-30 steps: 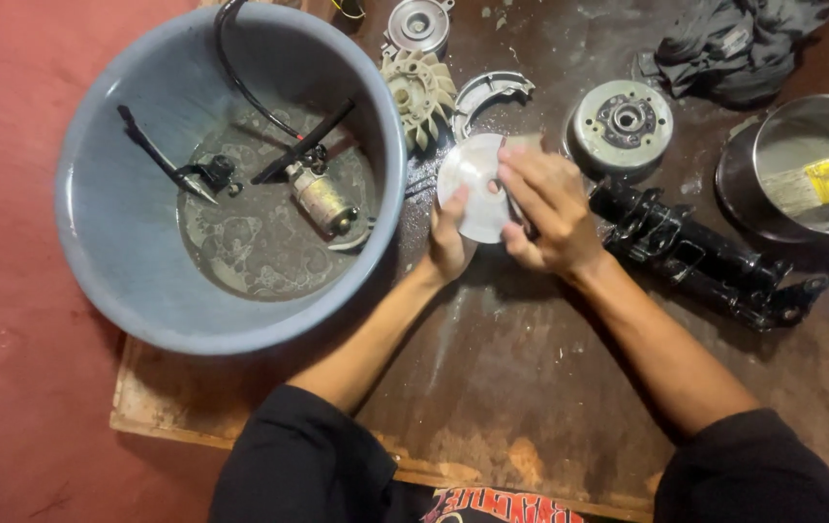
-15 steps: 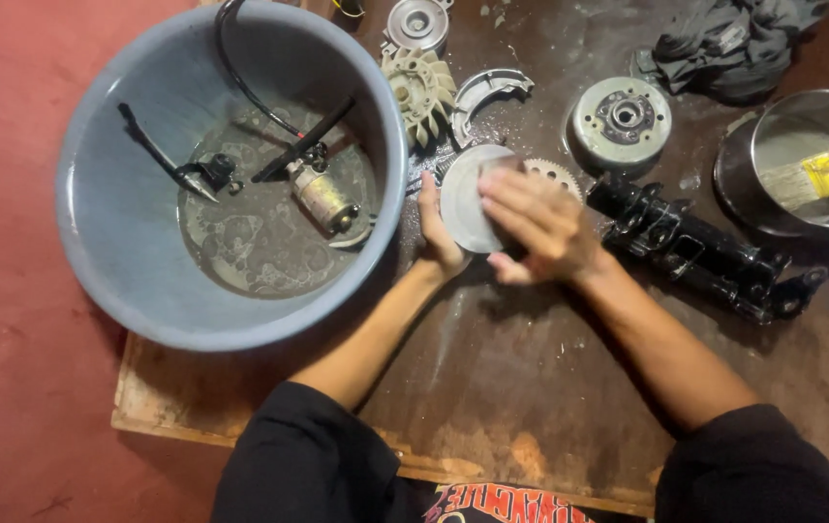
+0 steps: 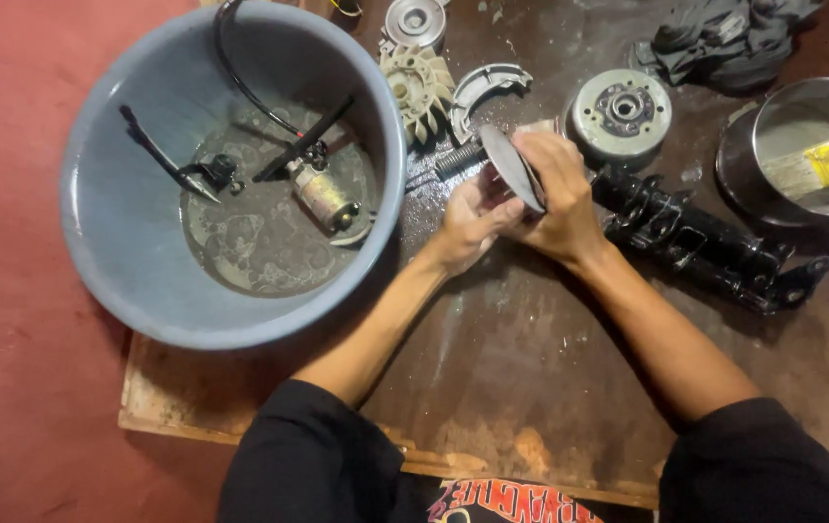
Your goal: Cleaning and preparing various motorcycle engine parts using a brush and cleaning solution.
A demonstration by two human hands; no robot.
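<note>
We see the left hand (image 3: 468, 225) and the right hand (image 3: 555, 199) both closed on a round metal disc (image 3: 511, 167), tilted on edge above the dark board (image 3: 531, 387). Behind it lies a coil spring (image 3: 458, 160), maybe touching it. Left stands the grey basin (image 3: 143, 281).

left hand (image 3: 468, 221): grip curled closed | right hand (image 3: 555, 199): grip clasped, forearms converging
</note>
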